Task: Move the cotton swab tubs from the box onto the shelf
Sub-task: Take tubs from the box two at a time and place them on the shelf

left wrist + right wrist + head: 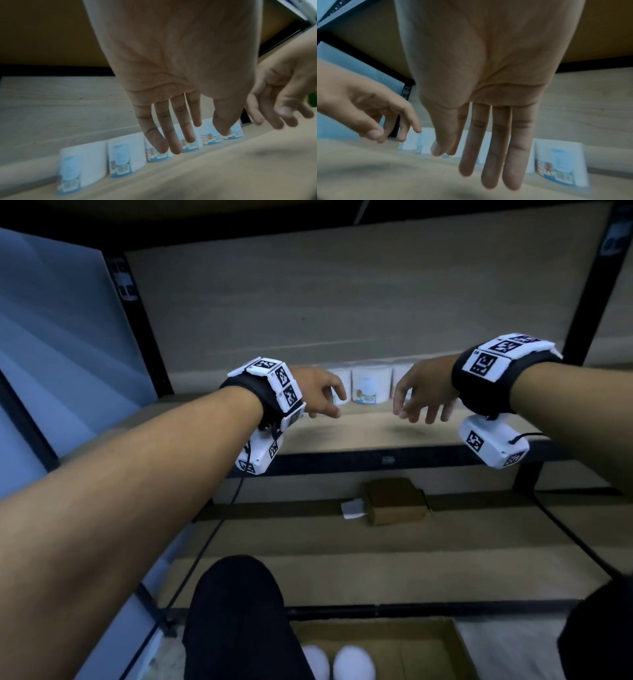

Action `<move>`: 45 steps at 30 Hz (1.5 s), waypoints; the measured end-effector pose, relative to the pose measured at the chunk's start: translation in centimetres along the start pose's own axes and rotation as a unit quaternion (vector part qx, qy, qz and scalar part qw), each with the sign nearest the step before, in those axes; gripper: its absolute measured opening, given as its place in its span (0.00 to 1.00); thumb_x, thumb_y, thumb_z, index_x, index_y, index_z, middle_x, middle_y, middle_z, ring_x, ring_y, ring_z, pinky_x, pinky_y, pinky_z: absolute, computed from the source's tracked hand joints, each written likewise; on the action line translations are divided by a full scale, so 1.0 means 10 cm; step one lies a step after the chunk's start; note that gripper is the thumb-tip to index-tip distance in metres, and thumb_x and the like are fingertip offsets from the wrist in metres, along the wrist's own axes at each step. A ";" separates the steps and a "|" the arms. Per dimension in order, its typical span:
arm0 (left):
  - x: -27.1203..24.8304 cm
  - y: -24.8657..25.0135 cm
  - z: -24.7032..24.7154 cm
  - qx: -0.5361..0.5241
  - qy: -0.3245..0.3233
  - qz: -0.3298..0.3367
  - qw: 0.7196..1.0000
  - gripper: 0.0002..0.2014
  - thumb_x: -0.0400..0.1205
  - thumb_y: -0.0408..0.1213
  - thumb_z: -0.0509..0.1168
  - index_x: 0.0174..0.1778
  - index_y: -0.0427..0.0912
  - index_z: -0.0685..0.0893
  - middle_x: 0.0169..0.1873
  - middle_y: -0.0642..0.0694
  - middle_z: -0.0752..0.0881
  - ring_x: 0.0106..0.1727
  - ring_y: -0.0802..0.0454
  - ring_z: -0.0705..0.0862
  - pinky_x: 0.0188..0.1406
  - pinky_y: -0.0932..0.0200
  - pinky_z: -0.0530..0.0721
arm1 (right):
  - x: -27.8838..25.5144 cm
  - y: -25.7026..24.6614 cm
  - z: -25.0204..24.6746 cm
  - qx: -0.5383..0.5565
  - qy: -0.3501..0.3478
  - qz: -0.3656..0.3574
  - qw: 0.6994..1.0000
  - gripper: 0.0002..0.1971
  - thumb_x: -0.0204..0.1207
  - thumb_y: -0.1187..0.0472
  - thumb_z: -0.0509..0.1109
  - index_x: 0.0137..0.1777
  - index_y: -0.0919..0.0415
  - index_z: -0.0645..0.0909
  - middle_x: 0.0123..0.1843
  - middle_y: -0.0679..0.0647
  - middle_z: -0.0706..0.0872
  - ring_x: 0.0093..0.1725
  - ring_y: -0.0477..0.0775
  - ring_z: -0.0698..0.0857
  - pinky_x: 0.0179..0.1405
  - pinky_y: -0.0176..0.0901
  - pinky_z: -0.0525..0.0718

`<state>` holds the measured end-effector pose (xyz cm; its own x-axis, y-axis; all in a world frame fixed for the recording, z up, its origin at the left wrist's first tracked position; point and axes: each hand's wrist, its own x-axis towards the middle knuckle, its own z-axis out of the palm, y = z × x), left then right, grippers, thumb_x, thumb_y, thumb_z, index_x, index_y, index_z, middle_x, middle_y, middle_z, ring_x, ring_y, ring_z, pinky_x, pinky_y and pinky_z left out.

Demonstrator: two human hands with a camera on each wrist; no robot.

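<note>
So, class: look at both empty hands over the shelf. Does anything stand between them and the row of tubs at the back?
Nothing visible does. The left hand and right hand hang open over the bare shelf board, and the tubs stand in a row against the back panel with only open board in front.

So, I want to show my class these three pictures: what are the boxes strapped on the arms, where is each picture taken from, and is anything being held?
A person wears a head camera and a camera on each wrist; the patterned boxes are those wrist units. The head view shows both arms reaching over a shelf. The left hand and right hand are open, no grip on anything. A row of cotton swab tubs stands at the back of the shelf. The box lies below, near the person's knees.
</note>
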<state>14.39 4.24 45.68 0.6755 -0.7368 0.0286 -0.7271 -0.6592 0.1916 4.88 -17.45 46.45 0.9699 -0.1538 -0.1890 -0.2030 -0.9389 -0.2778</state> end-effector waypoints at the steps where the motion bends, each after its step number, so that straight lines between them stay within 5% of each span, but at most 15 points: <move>1: -0.01 0.05 0.06 -0.020 -0.014 0.003 1.000 0.16 0.80 0.46 0.72 0.63 0.52 0.83 0.51 0.55 0.89 0.41 0.49 0.91 0.36 0.57 0.89 | -0.03 0.05 0.07 -0.009 -0.024 0.005 1.000 0.05 0.81 0.58 0.72 0.51 0.57 0.89 0.45 0.56 0.94 0.42 0.60 0.92 0.38 0.48 0.91; 4: -0.05 0.18 0.30 -0.104 -0.090 0.019 0.990 0.09 0.80 0.41 0.71 0.56 0.51 0.89 0.43 0.48 0.91 0.41 0.50 0.89 0.45 0.50 0.91 | -0.14 0.18 0.26 -0.029 -0.028 -0.003 0.999 0.07 0.80 0.57 0.72 0.45 0.54 0.91 0.42 0.56 0.92 0.39 0.56 0.90 0.44 0.54 0.93; 7: -0.11 0.32 0.50 -0.183 -0.122 0.052 0.974 0.09 0.83 0.37 0.69 0.56 0.42 0.91 0.46 0.39 0.91 0.41 0.49 0.88 0.47 0.48 0.90 | -0.26 0.25 0.37 -0.009 -0.022 -0.028 0.999 0.09 0.80 0.53 0.71 0.43 0.53 0.92 0.39 0.55 0.93 0.38 0.53 0.91 0.43 0.48 0.92; 10: -0.15 0.47 0.68 -0.239 -0.161 0.060 0.956 0.10 0.83 0.37 0.67 0.56 0.41 0.91 0.46 0.41 0.92 0.47 0.41 0.91 0.52 0.47 0.90 | -0.36 0.31 0.49 0.015 -0.079 -0.020 0.997 0.11 0.80 0.51 0.72 0.44 0.55 0.92 0.40 0.57 0.93 0.41 0.56 0.93 0.45 0.50 0.92; 16: -0.12 0.62 1.20 -0.187 -0.228 0.059 0.954 0.10 0.85 0.37 0.67 0.57 0.43 0.90 0.52 0.46 0.93 0.56 0.46 0.91 0.64 0.42 0.86 | -0.40 0.53 0.89 0.008 -0.159 0.036 0.987 0.08 0.80 0.54 0.73 0.50 0.57 0.91 0.45 0.57 0.94 0.49 0.57 0.92 0.51 0.52 0.90; 25: -0.12 0.42 2.31 -0.158 -0.296 0.026 0.942 0.08 0.80 0.41 0.69 0.52 0.51 0.92 0.44 0.57 0.93 0.51 0.51 0.92 0.56 0.51 0.89 | -0.29 0.99 1.95 0.009 -0.247 0.080 0.966 0.11 0.80 0.52 0.72 0.57 0.56 0.87 0.50 0.54 0.92 0.55 0.57 0.89 0.58 0.57 0.89; 28: -0.13 0.31 2.76 -0.146 -0.320 0.006 0.936 0.08 0.79 0.43 0.72 0.52 0.51 0.92 0.42 0.56 0.91 0.46 0.53 0.90 0.44 0.57 0.89 | -0.23 1.09 2.38 0.011 -0.266 0.071 0.961 0.12 0.76 0.48 0.75 0.55 0.51 0.88 0.50 0.52 0.92 0.50 0.53 0.90 0.54 0.54 0.91; 31: -0.12 0.13 3.21 -0.140 -0.345 -0.001 0.928 0.12 0.77 0.43 0.75 0.56 0.50 0.89 0.52 0.46 0.91 0.44 0.53 0.86 0.35 0.68 0.84 | -0.12 1.13 2.86 0.029 -0.250 0.059 0.966 0.17 0.67 0.41 0.81 0.54 0.43 0.86 0.47 0.48 0.91 0.45 0.50 0.89 0.48 0.48 0.91; 34: -0.18 -0.01 3.52 -0.149 -0.356 -0.023 0.922 0.19 0.71 0.49 0.78 0.57 0.54 0.87 0.55 0.53 0.89 0.57 0.53 0.87 0.64 0.53 0.83 | 0.04 1.11 3.32 0.029 -0.240 0.028 0.970 0.23 0.64 0.35 0.79 0.59 0.38 0.82 0.53 0.44 0.88 0.54 0.52 0.86 0.60 0.54 0.86; 36: -0.21 -0.11 3.70 -0.154 -0.365 -0.037 0.918 0.22 0.72 0.49 0.78 0.62 0.55 0.86 0.59 0.54 0.87 0.62 0.53 0.85 0.70 0.51 0.79 | 0.11 1.07 3.57 0.050 -0.229 0.019 0.972 0.25 0.67 0.36 0.78 0.64 0.39 0.80 0.58 0.44 0.85 0.59 0.53 0.84 0.64 0.52 0.83; 40: -0.38 -0.33 3.97 -0.148 -0.353 -0.069 0.921 0.33 0.74 0.50 0.79 0.76 0.53 0.77 0.71 0.52 0.80 0.71 0.50 0.79 0.73 0.54 0.75 | 0.11 1.05 4.05 0.161 -0.212 0.037 0.963 0.31 0.70 0.44 0.80 0.73 0.45 0.76 0.61 0.46 0.80 0.62 0.49 0.80 0.58 0.40 0.78; 42: -0.47 -0.43 4.07 -0.152 -0.340 -0.089 0.924 0.39 0.72 0.51 0.80 0.79 0.52 0.74 0.74 0.52 0.77 0.73 0.50 0.77 0.71 0.57 0.74 | 0.20 1.05 4.30 0.177 -0.217 0.038 0.959 0.31 0.73 0.47 0.78 0.75 0.48 0.74 0.67 0.48 0.80 0.64 0.51 0.80 0.62 0.40 0.78; 45: -0.59 -0.56 4.20 -0.147 -0.350 -0.105 0.919 0.42 0.67 0.53 0.82 0.77 0.48 0.76 0.70 0.48 0.80 0.68 0.47 0.81 0.68 0.53 0.79 | 0.45 1.01 4.69 0.152 -0.263 0.031 0.952 0.40 0.59 0.30 0.74 0.72 0.41 0.72 0.74 0.52 0.76 0.66 0.56 0.79 0.67 0.53 0.79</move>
<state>9.33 5.99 3.26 0.4776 -0.5819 -0.6583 -0.4563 -0.8045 0.3802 0.84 -13.17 -1.33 0.7690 0.0437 -0.6377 -0.3653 -0.7887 -0.4945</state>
